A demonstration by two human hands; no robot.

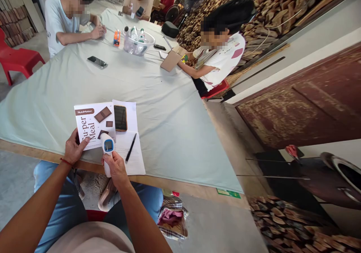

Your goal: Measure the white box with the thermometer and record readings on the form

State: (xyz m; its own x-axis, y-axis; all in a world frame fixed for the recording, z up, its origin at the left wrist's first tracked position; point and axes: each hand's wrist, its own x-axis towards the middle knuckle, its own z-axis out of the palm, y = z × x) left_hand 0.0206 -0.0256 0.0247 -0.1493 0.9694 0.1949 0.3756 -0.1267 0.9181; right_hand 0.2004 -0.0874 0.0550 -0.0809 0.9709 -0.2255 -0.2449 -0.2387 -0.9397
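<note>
My left hand [75, 147] grips the lower left corner of a white box [84, 114] printed "NutriMotion" with brown chocolate pieces, its thumb on the front. Wrapped round the handle of a white infrared thermometer [106, 143] is my right hand [115, 166]. The thermometer's blue-rimmed screen faces me, and its head overlaps the box's lower right part. To the right lie white paper sheets [135, 164], with a black pen [131, 147] resting on them at a slant. A dark phone in an orange-brown case [121, 117] lies on the paper just above.
A pale cloth covers the table [169, 132]. Farther off are a phone [97, 62], an orange box [116, 38] and a clear basin [139, 46] holding bottles. Several people sit around the table; one at the right holds a cardboard piece [170, 60]. A plaid bag [172, 219] stands on the floor.
</note>
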